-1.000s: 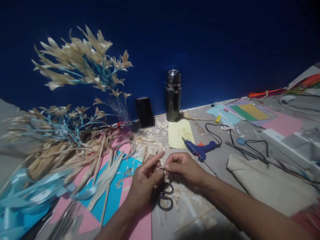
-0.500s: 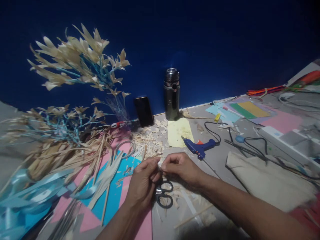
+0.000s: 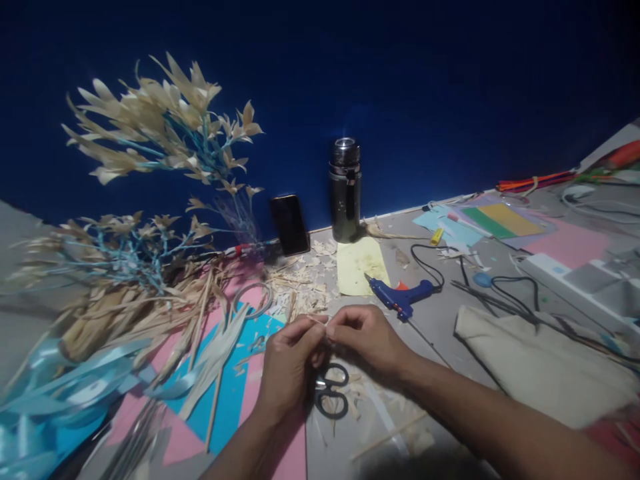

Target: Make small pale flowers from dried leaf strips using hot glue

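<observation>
My left hand [image 3: 294,357] and my right hand [image 3: 369,337] meet over the middle of the table, both closed in a pinch. Between their fingertips runs a thin pale strip [image 3: 319,321], too small for me to tell its material. Just below the hands lies a pair of scissors [image 3: 333,405] with black handles; my left hand partly hides its blades. Cream scraps [image 3: 305,287] are scattered beyond my fingers. To the right, a blue glue gun [image 3: 403,293] rests with its nozzle by a yellow sheet [image 3: 353,267].
At the left stand flowers [image 3: 170,127] with blue stems, above dried husks [image 3: 100,313] and light blue ribbon [image 3: 75,393]. A phone [image 3: 290,225] leans on the wall beside a dark flask [image 3: 345,193]. A beige cloth [image 3: 540,360] and black cords lie right.
My left fingers have shifted slightly, and the pale strip now shows along their tips. Both hands stay together in nearly the same place. The view has moved a little.
</observation>
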Tool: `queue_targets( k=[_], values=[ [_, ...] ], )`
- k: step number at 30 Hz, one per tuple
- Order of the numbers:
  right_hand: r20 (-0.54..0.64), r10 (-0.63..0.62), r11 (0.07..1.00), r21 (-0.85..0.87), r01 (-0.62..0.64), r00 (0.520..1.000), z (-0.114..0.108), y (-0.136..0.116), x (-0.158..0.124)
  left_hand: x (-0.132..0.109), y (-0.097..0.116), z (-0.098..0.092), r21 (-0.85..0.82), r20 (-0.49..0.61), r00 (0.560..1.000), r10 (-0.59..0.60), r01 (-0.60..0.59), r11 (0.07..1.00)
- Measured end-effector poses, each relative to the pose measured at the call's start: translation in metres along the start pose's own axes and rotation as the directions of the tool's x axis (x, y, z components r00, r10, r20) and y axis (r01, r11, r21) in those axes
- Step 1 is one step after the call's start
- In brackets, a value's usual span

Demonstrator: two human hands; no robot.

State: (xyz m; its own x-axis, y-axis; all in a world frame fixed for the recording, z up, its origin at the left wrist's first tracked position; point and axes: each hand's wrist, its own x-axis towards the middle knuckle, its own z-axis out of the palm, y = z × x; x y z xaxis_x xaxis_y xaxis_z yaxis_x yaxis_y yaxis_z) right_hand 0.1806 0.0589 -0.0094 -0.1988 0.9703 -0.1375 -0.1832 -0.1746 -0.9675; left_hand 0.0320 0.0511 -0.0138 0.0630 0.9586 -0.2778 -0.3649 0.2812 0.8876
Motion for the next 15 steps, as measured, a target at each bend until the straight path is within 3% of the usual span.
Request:
queue_targets(
  k=[4, 10, 15],
  values=[
    [0.043, -0.002, 0.999, -0.037, 0.004, 0.999, -0.001, -0.004, -0.002, 0.001, 0.000, 0.001, 0.007, 0.000, 0.999, 0.045, -0.045, 0.999],
    [0.084, 0.020, 0.988, -0.153, -0.007, 0.996, -0.003, -0.028, 0.004, -0.008, 0.013, 0.009, -0.030, 0.001, 1.000, 0.016, -0.016, 0.999],
    [0.146, -0.013, 0.958, -0.283, 0.054, 0.989, -0.001, -0.040, 0.016, -0.005, 0.019, 0.010, -0.175, -0.019, 1.000, -0.015, 0.011, 0.984]
  ],
)
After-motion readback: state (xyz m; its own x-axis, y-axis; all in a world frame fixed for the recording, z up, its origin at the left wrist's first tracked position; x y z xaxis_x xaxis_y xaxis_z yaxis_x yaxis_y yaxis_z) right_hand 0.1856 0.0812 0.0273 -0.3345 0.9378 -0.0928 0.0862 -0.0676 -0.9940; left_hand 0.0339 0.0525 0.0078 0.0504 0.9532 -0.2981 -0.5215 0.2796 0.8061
